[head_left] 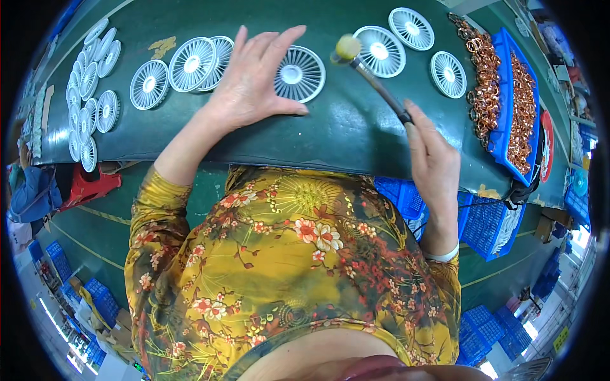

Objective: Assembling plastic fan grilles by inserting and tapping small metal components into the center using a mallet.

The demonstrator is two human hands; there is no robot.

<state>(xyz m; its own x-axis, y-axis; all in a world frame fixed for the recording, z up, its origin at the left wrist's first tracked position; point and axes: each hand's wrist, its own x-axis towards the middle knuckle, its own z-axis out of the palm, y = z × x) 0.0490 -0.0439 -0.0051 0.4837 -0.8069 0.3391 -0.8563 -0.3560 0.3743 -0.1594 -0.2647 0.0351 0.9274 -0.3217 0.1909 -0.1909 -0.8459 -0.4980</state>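
Observation:
My left hand (pixel 254 79) is open, its fingers spread over the left side of a white spoked disc (pixel 302 71) that lies on the green table. My right hand (pixel 432 149) grips the dark handle of a mallet (pixel 378 86) whose yellowish head is raised between that disc and another white disc (pixel 384 54) farther right. To the left of my left hand lie two overlapping white discs (pixel 190 63), partly hidden by it, and a single disc (pixel 149 84). Two more discs rest at the right, one far back and one (pixel 448 75) nearer.
Many white discs (pixel 89 79) are stacked at the table's left end. On the right, a blue tray (pixel 505 114) holds copper-coloured rings, with more copper rings (pixel 484 89) heaped beside it. Blue crates (pixel 489 222) stand below the table's near edge, and a red stool (pixel 92 184) stands at left.

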